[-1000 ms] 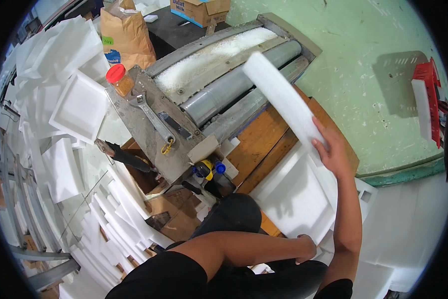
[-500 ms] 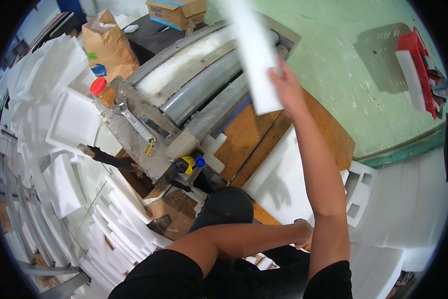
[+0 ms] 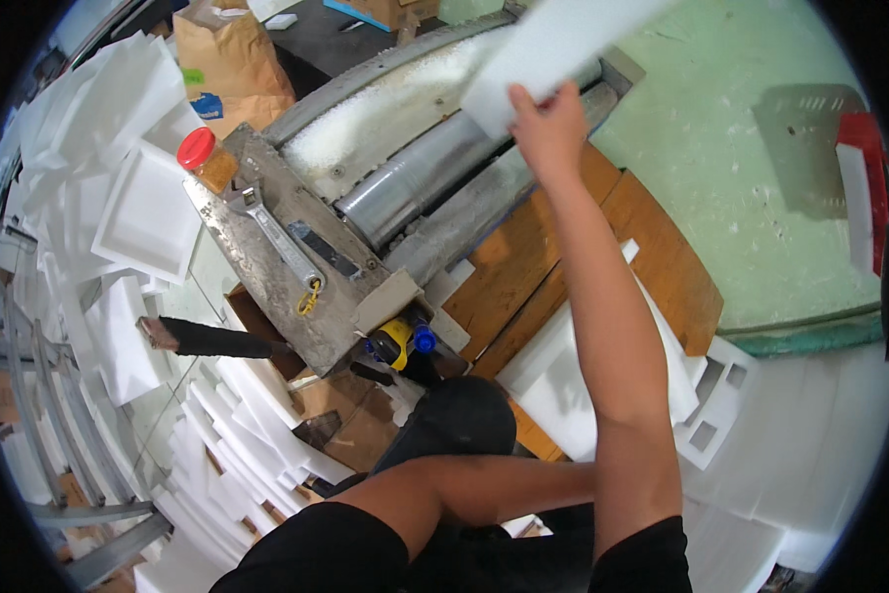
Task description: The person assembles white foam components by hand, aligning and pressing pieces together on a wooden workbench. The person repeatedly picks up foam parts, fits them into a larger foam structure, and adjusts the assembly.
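Note:
My right hand [image 3: 551, 128] grips the near end of a long white foam strip [image 3: 563, 49], thumb and fingers closed on its edge. The strip slants up and right over a machine with a shiny metal roller [image 3: 420, 178], and its far end runs out of the top of the view. My left forearm [image 3: 523, 486] crosses low from left to right; its hand is hidden behind my right forearm. Below my right forearm, white foam boards [image 3: 553, 381] lie on a brown wooden board [image 3: 508, 287].
On the machine's grey end plate [image 3: 266, 282] lie an adjustable wrench [image 3: 281, 237] and a red-lidded jar [image 3: 207, 158]. A black-wrapped handle [image 3: 217, 338] juts out to the left. White foam pieces [image 3: 252, 425] are stacked at lower left. A red basket [image 3: 864, 198] hangs at right.
My right hand has lifted toward the roller, and the strip has swung from near upright to a slant up and right. My left hand has gone behind my right forearm. The whole view has shifted slightly.

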### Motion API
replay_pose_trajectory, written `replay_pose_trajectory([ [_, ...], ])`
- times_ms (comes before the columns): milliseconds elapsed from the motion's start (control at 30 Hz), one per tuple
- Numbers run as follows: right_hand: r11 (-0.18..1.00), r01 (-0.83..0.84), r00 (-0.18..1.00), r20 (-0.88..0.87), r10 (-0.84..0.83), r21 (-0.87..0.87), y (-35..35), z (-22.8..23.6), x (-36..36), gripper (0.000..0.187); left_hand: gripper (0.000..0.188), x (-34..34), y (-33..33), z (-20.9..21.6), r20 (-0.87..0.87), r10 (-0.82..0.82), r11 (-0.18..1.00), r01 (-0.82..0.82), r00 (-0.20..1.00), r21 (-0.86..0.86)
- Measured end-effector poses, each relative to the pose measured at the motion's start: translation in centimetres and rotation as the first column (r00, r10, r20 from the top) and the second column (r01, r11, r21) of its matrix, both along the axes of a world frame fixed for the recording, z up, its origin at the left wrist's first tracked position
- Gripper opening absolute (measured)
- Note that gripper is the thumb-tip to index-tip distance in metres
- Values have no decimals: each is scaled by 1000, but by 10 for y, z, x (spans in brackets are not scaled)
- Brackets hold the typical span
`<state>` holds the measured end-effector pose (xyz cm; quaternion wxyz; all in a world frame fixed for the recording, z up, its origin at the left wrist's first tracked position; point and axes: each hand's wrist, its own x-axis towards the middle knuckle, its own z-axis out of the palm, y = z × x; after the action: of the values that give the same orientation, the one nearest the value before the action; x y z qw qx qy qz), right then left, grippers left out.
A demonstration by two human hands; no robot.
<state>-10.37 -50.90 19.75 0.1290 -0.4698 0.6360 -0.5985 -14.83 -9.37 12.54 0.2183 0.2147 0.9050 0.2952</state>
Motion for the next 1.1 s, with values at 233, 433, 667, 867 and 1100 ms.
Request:
replay_pose_trajectory([
  [233, 984, -158, 987, 50, 155, 80, -4, 22, -6, 37, 53, -3, -11, -1, -26, 52, 999, -52, 998, 8],
  [433, 999, -36, 990, -138, 37, 10, 14, 4, 7, 36, 51, -4, -13, 1, -30, 104, 994, -104, 994, 31],
  [667, 923, -348, 795, 471, 383, -163, -9, 12, 52, 39, 50, -15, -50, -14, -101, 326, 945, -321, 940, 59],
  [867, 854, -470, 528, 705, 474, -222, 87, 65, -16, 40, 50, -26, -128, -23, -105, 907, 374, -666, 408, 646],
  [1100, 816, -474, 479, 681, 554, -330, 229, 57, -108, 41, 43, 9, -209, 53, 751, 563, -761, -138, 344, 634],
])
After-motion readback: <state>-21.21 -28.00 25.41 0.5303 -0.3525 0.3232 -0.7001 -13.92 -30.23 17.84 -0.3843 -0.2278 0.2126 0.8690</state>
